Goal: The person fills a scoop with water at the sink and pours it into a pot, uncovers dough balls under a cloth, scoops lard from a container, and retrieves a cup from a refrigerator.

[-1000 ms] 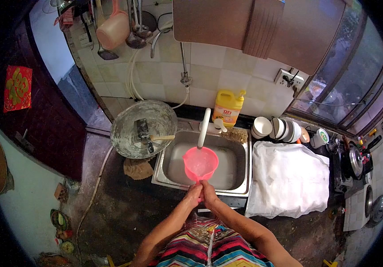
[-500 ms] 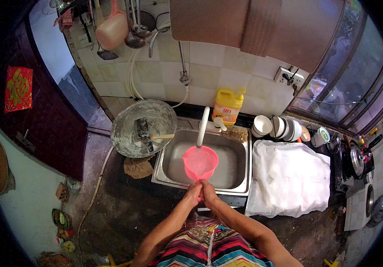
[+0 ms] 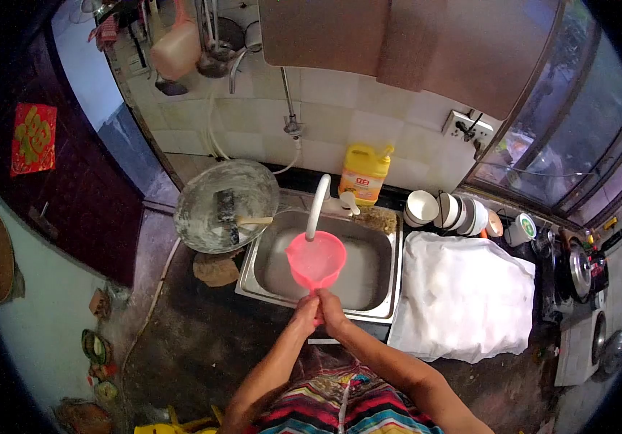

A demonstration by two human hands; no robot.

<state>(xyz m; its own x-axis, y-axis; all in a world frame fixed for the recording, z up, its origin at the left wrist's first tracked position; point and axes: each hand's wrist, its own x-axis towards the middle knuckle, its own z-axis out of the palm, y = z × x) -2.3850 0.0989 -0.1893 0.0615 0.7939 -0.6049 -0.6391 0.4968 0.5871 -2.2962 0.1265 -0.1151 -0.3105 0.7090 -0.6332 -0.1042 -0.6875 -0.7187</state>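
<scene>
A pink plastic water ladle [image 3: 316,269] is held over the sink [image 3: 374,291], its bowl right beneath the spout of the white faucet [image 3: 318,206]. My left hand [image 3: 306,314] and my right hand [image 3: 332,309] are both wrapped around its handle, side by side at the sink's front edge. The handle is mostly hidden by my fingers. Inside the bowl the surface looks pale and shiny, like water, but I cannot make out its level.
A big metal wok [image 3: 206,217] with a wooden-handled brush [image 3: 253,220] in it stands left of the sink. Behind the faucet is a yellow detergent jug [image 3: 363,173]. White bowls [image 3: 421,207] and a white cloth [image 3: 462,293] lie to the right.
The whole view has shifted slightly, so the sink and hands appear farther left. The ladle's bowl sits a little farther under the spout. Both hands keep their grip.
</scene>
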